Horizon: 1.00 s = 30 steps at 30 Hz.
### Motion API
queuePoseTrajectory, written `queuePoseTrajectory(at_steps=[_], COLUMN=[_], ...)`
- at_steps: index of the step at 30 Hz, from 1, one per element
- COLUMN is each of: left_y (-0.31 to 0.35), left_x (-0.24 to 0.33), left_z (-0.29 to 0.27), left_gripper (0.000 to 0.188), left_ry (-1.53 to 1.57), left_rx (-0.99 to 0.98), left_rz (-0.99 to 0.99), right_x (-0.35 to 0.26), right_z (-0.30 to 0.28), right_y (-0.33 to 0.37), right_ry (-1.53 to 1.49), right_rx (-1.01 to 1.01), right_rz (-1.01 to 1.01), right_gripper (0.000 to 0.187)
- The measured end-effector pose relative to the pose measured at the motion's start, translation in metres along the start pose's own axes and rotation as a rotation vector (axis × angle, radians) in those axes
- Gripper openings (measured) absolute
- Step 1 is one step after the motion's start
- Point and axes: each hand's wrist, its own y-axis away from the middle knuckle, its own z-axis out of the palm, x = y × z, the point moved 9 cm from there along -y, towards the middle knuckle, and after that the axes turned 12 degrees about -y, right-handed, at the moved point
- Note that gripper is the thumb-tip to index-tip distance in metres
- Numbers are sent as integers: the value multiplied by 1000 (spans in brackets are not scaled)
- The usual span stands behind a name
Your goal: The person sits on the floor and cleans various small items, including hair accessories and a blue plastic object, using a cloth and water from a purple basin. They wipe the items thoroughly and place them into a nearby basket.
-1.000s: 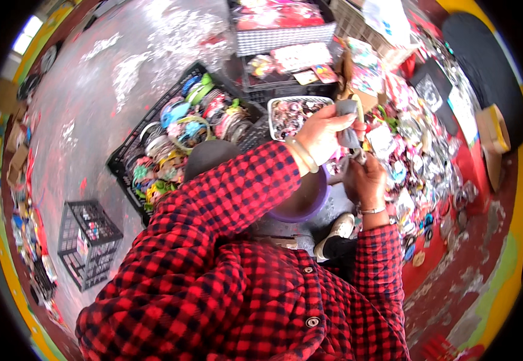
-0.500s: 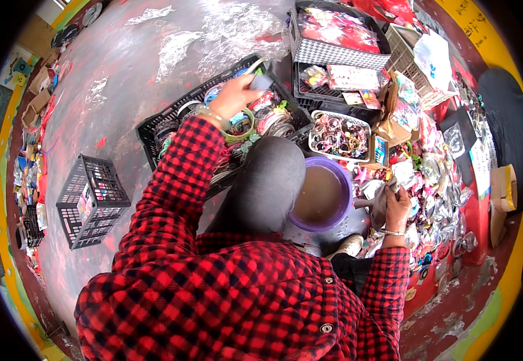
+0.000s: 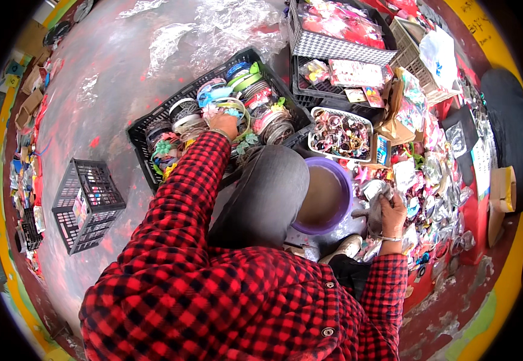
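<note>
My left hand (image 3: 225, 124) reaches into a black plastic crate (image 3: 136, 133) packed with headbands. Its fingers disappear among them beside a pale green headband (image 3: 250, 123), so their grip is hidden. Bows and flowers in blue, pink and green decorate the headbands, including a light-blue bow (image 3: 214, 94). On the other side, my right hand (image 3: 393, 215) is closed around a crumpled grey rag (image 3: 376, 213). Between my knee and the rag stands a purple basin (image 3: 348, 201) of murky water (image 3: 320, 198).
A white basket (image 3: 314, 146) of small hair accessories sits beside the crate. Behind it are stacked crates, the top one a patterned bin (image 3: 339, 53). Bagged trinkets (image 3: 430, 198) heap up at right. A smaller black crate (image 3: 87, 204) stands on the floor at left.
My left hand has lowered from above the far part of the crate into the headbands, nearer to me. My right hand still grips the rag, which has shifted slightly.
</note>
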Motion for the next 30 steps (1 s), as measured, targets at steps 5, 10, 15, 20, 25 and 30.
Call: queuePoseTrajectory(at_steps=[5,10,15,20,25,30], left_y=[3,3,-5,-21,-34,9], left_x=[9,10,-4,0,70,188], left_z=[21,31,67,38,-72,-208], left_gripper=[27,31,34,39,30,26], left_ry=[37,60,54,-135,40,301], left_rx=[-147,-216,-392,-289,15,234], left_rz=[-17,-30,-6,44,383,751], right_x=[-2,-26,-32,-73,-58,-135], right_z=[5,3,-74,-180,-225,-211], right_y=[3,9,3,34,63,90], right_ry=[111,246,-36,-1215,-1409,-1310], right_rx=[-37,-9,261,281,280,332], right_rz=[-1,-29,148,-235,-279,-259], right_gripper=[14,17,17,28,29,32])
